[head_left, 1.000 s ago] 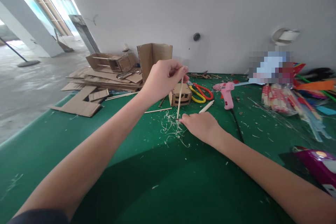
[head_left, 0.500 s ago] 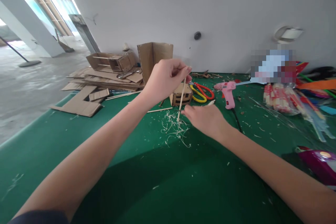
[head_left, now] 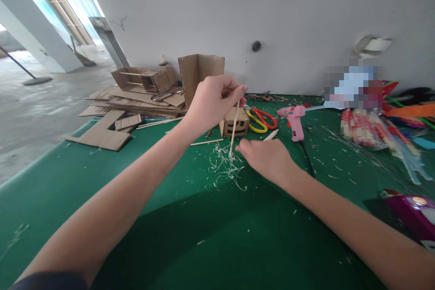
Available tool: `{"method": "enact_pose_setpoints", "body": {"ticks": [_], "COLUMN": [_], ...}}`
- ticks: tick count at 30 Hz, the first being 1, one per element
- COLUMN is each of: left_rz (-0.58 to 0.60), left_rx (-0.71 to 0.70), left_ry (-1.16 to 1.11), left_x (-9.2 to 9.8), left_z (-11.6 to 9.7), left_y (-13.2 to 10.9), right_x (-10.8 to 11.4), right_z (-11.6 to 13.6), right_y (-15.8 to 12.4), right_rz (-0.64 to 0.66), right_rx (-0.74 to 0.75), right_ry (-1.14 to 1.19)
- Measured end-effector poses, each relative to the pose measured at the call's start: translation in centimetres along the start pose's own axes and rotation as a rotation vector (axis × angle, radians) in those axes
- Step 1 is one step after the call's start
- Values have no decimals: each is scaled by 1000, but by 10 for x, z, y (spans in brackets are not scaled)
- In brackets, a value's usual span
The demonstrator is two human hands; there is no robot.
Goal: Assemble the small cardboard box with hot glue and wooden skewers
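My left hand [head_left: 219,97] pinches the top of a thin wooden stick [head_left: 234,129], which slants down toward the green tabletop. Its lower end stands among curly wood shavings [head_left: 229,170]. Just right of that end is my right hand [head_left: 263,156], fingers closed, with a small gap from the stick. Whatever these fingers hold is hidden. Behind the knuckles lies a pale pointed piece of wood [head_left: 272,135]. A small cardboard box [head_left: 236,123] with dark markings sits behind the stick.
Scissors [head_left: 260,120] with red and yellow handles lie beside the box. A pink glue gun [head_left: 295,120] stands to the right, its cord trailing forward. Cardboard sheets [head_left: 136,104] pile up at back left; packaged sticks [head_left: 362,129] and a purple object [head_left: 409,210] are at right.
My right hand has shifted slightly downward and away from the stick, showing more of the pale pointed wood behind it. The stick's top has tilted slightly left; my left hand is nearly still.
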State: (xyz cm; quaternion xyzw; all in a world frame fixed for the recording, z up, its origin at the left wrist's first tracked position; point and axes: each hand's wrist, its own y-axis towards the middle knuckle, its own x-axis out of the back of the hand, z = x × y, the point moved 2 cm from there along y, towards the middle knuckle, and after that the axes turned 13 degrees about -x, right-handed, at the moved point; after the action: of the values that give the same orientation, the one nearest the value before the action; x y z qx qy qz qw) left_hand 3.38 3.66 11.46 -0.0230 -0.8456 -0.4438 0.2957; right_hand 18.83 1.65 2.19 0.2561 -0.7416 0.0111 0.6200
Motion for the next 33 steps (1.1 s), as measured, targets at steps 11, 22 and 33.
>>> {"method": "enact_pose_setpoints", "body": {"ticks": [11, 22, 33], "left_rz": [-17, -30, -21], "left_rx": [24, 47, 42], "left_ry": [-34, -31, -40], "left_x": [-2, -2, 0], "left_z": [-2, -3, 1], "left_y": [1, 1, -1], "right_x": [16, 11, 5], "right_z": [-13, -10, -9], "right_y": [13, 6, 8], "right_rz": [-117, -84, -147], "right_rx": [-111, -54, -60], "right_ry": [-9, 23, 26]}}
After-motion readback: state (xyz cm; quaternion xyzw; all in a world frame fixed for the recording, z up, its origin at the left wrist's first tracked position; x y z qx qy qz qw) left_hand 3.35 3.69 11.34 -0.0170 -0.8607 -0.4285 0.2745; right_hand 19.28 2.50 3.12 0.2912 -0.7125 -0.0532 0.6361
